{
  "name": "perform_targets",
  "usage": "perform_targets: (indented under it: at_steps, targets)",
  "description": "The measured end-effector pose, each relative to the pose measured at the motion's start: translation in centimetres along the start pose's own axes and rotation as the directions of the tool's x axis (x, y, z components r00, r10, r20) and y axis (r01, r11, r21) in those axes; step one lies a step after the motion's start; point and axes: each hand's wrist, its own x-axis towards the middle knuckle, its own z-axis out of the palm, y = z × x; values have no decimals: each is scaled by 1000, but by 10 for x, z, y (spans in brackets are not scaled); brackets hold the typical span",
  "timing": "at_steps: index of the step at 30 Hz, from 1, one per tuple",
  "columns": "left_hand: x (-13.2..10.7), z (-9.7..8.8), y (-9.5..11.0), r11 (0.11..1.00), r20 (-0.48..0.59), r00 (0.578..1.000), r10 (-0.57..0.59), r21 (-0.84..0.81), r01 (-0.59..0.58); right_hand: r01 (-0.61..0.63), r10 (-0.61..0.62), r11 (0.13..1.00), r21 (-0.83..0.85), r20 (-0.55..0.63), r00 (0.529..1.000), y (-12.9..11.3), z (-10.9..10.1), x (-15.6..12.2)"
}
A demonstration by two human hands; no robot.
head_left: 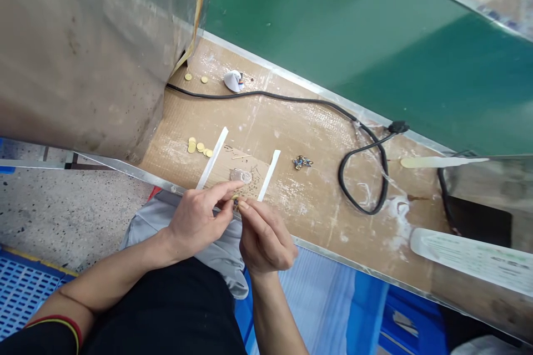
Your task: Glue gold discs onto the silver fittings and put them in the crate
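My left hand [200,219] and my right hand [262,236] meet at the near edge of the cardboard-covered bench [316,199]. Both pinch one tiny part [236,199] between fingertips; it is too small to name. Just beyond the fingers lies a small clear round piece [241,176] between two white strips [212,157] [269,175]. A cluster of small gold discs [199,147] sits left of the strips. A little dark blue-and-gold part [302,162] lies to the right.
A black cable [362,177] loops across the bench to a plug [398,127]. A green conveyor belt [375,50] runs behind. A metal housing [91,50] stands at left. Two more gold discs [195,77] and a white scrap [234,81] lie at the back. Blue crates [25,288] sit below.
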Motion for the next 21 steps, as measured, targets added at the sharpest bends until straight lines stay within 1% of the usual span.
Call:
perform_targets:
  at_steps: [3, 7, 10, 13, 16, 21]
  targets:
    - [-1, 3, 0, 1000, -21, 1000, -4, 0, 4, 2, -2, 1000, -3, -14, 1000, 1, 1, -2]
    - [-2, 4, -2, 1000, -41, 999, 23, 2, -23, -8, 9, 1000, 5, -25, 1000, 2, 2, -3]
    - [-4, 2, -2, 998, -13, 998, 68, -2, -68, 0, 1, 1000, 19, -42, 999, 2, -1, -3]
    - [-5, -1, 1, 990, 7, 990, 138, -5, -138, 21, -20, 1000, 6, -48, 999, 1, -6, -3]
    - [-5, -3, 4, 980, 2, 980, 198, 32, -198, 37, -38, 999, -9, -41, 998, 0, -9, -4]
    - [-4, -1, 6, 964, -34, 967, 252, 95, -248, 51, -51, 999, -1, -61, 997, -1, -8, -6]
